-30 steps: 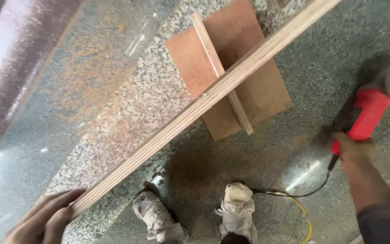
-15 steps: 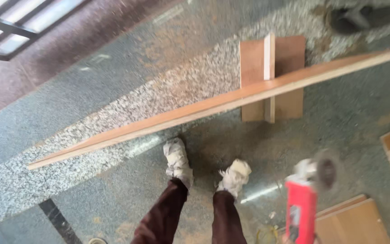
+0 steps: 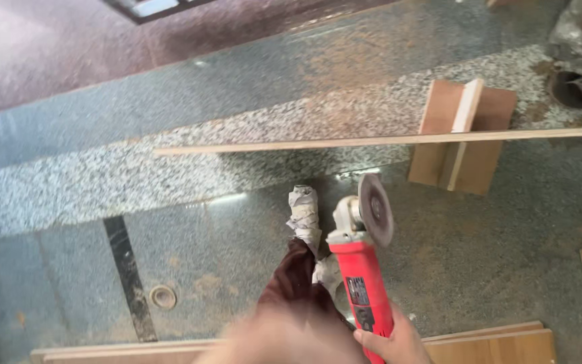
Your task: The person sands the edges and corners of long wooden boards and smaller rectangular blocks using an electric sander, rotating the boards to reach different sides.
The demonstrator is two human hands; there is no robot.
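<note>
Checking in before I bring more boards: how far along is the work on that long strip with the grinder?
Done: the long wooden strip lies propped across the small wooden support. In hand: the right hand grips the red angle grinder, disc raised clear of the strip. The left hand is a blur at the frame's bottom. Left: no grinding marks show on the strip.

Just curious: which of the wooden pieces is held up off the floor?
The long thin strip, resting across the upright rib of the brown wooden stand; the other boards lie flat on the floor.

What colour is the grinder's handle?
The grinder's handle is bright red, seen in the head view, held by the right hand.
</note>
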